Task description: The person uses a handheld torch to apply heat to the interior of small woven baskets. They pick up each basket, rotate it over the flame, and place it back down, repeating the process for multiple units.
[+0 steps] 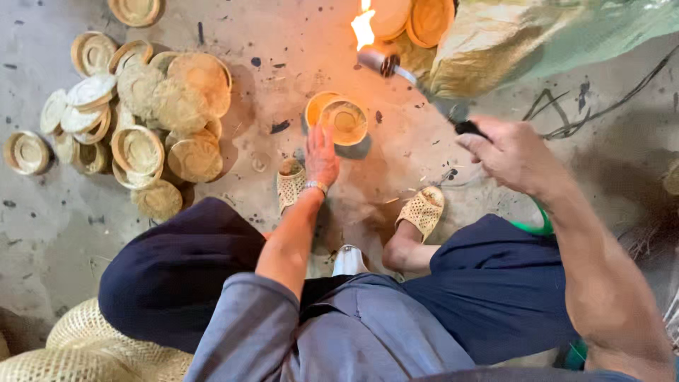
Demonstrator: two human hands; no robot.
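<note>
Basket, small, round and woven, lies on the concrete floor between the person's feet and the flame, with an orange round piece under it at its 9 o'clock side. The left hand is flat and open with the fingers stretched, touching the basket rim at about 7 o'clock and gripping nothing. The right hand, at 3 o'clock from the basket, is closed around the black handle of a gas torch; its flame burns at 12 o'clock, pointing away from the basket. I judge the main risk is heat: if the torch swings down toward 6 o'clock, the flame could scorch the dry weave too much or reach the left fingers, which are near the work. The pile of woven lids and baskets at 9 o'clock and the sack at 2 o'clock could also catch fire, the sack being close to the torch head. The woven sandals are open, so sparks could hurt the feet
</note>
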